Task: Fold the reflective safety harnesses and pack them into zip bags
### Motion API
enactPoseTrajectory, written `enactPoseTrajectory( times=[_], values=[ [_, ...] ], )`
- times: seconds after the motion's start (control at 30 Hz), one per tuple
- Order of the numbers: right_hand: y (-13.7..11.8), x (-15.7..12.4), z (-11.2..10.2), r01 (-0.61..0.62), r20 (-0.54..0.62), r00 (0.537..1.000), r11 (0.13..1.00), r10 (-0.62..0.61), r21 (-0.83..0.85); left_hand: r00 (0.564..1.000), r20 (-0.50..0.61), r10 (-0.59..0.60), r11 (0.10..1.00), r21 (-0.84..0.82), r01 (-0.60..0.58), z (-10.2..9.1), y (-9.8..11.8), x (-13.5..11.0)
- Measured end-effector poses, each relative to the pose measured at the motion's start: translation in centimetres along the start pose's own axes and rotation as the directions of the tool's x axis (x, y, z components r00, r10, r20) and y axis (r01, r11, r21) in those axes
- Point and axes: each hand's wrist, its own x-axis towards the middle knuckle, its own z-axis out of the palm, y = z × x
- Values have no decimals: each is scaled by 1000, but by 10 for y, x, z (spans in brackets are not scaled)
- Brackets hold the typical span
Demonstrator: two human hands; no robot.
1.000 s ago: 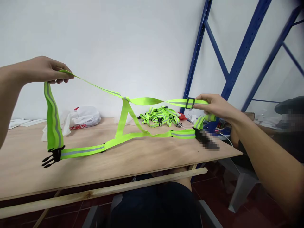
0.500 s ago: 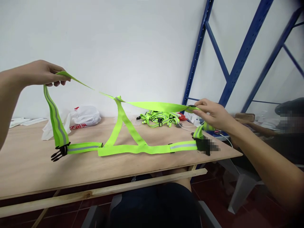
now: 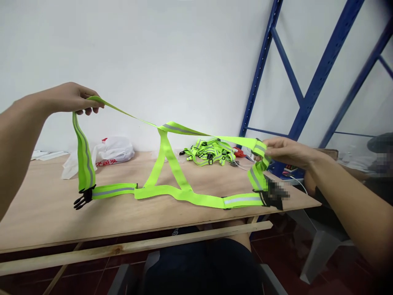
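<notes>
A neon-green reflective strap harness (image 3: 172,164) is stretched out above the plywood table (image 3: 55,221). My left hand (image 3: 73,97) is raised at the left and pinches one end of its top strap. From that hand a grey-striped band hangs down to a black buckle (image 3: 83,197) lying on the table. My right hand (image 3: 284,150) grips the other end at the table's right side, fingers closed round the strap. The harness's lower belt rests on the tabletop between the two hands.
A heap of more green harnesses (image 3: 210,151) lies at the back of the table. A white plastic bag (image 3: 107,150) sits at the back left. Blue shelf uprights (image 3: 294,90) stand to the right. Another person's arm (image 3: 344,164) shows at the far right.
Both hands have shifted a little to the right and the harness has turned, so the top strap shows its grey stripe. The lower belt lies farther forward on the table.
</notes>
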Motion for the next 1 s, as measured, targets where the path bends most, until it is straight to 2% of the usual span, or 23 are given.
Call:
enactPoseTrajectory(
  times=[0.07,0.1,0.2,0.27,0.33,0.43,0.53,0.63,0.7,0.73,0.8,0.9,0.93,1.0],
  values=[
    [0,4,0,-51,133,990,993,37,106,1000,11,4,1000,-5,-4,2,1,0],
    [0,6,1,-63,139,989,991,46,122,1000,14,10,1000,-6,-10,2,0,1],
    [-1,11,9,-27,-80,996,999,29,23,1000,20,24,1000,-3,-24,4,-3,5],
    [-2,11,16,17,-232,971,982,-61,-188,1000,18,21,1000,8,-21,5,-7,8],
    [-3,7,24,60,-267,941,877,-209,-477,1000,16,8,1000,21,-8,5,-11,10],
    [-2,2,34,131,-123,931,631,-343,-764,1000,13,-15,999,32,15,6,-17,11],
    [3,0,39,168,-33,925,487,-378,-857,999,27,-18,999,39,17,8,-21,11],
    [13,2,41,157,-31,923,450,-382,-879,999,39,-6,999,33,5,11,-23,10],
    [18,5,41,125,-63,933,482,-355,-867,999,37,4,1000,13,-5,13,-21,8],
    [20,6,41,101,-96,937,524,-335,-846,999,34,12,1000,1,-12,15,-19,7],
    [23,11,40,64,-180,939,663,-292,-746,999,26,29,999,-23,-28,19,-12,5],
    [25,21,37,77,-235,955,919,-179,-387,998,12,57,997,-52,-56,27,4,3],
    [26,24,35,75,-218,967,968,-128,-238,998,10,67,996,-59,-66,30,9,3],
    [29,31,32,36,-194,980,999,-38,-12,997,2,81,995,-60,-81,36,19,5]
  ],
)
